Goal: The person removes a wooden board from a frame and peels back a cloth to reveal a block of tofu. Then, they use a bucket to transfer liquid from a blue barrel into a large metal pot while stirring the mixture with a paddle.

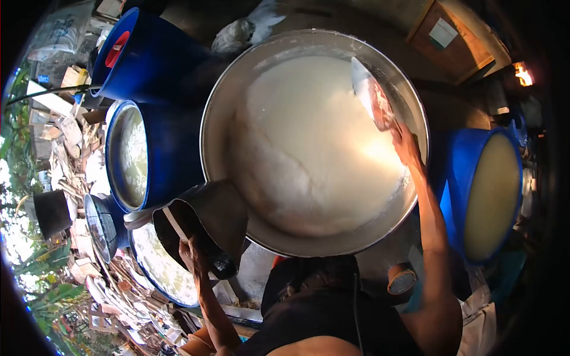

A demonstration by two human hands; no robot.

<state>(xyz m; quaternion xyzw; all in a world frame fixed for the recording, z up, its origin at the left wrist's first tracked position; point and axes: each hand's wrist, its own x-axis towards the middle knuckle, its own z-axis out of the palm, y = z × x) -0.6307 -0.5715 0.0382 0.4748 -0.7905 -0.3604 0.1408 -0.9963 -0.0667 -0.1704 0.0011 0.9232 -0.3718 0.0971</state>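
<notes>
In front of me stands a wide metal vat (206, 142) of milky, cream-coloured liquid (309, 118), with a whitish haze over its lower left part. My right hand (405, 145) is closed around the near end of a flat paddle (373, 95), pale on one side and reddish-brown on the other. Its blade lies over the liquid, by the vat's right inner wall. At the vat's lower left, my left hand (191, 254) grips the wooden crossbar of a dark bucket (217, 213). The bucket is tilted, mouth toward the left, and its contents cannot be made out.
Blue barrels stand on the left, one (144, 154) with frothy pale liquid; another blue barrel (448, 196) of yellowish liquid is on the right. Scrap wood (65, 136) is heaped at far left. A small cup-like container (401, 280) sits below the vat. Flames (523, 74) glow at far right.
</notes>
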